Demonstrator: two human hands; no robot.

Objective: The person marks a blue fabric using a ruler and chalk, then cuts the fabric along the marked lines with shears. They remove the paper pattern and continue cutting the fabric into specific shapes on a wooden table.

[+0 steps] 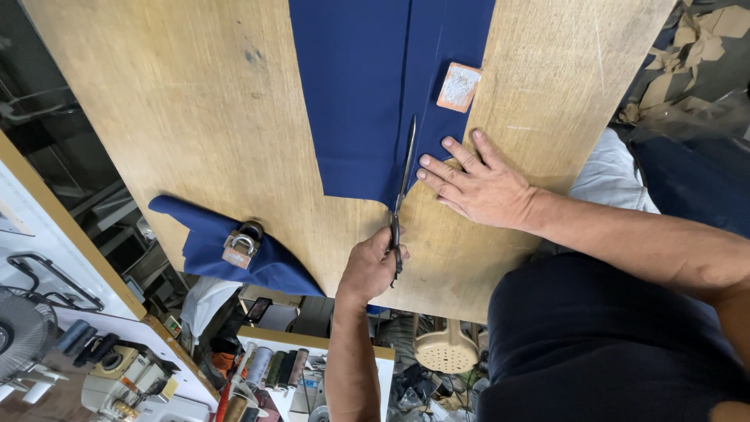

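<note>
Low in the frame, below the table edge: a row of thread spools [275, 367] on a white shelf.

Just above, at lower centre, the left hand [369, 266], fingers clamped tight round the handles of long dark scissors [403, 184]. Blades pointing toward the top of the frame, nearly closed, tips lying on the blue cloth [351, 94], close beside a line running up its middle.

Right of the blades, the right hand [480, 187], laid flat, palm down, fingers spread a little apart, fingertips pressing the cloth's lower right edge, heel resting on the bare wooden table [195, 101].

At lower left, on the table's edge, a crumpled scrap of blue fabric [199, 230] with a padlock [241, 246] sitting on top, well apart from both hands.

Further up, the blue cloth stretching flat out of the top centre of the frame. On its right edge, above the right hand, a small pinkish block [458, 87], chalky white on top.
</note>
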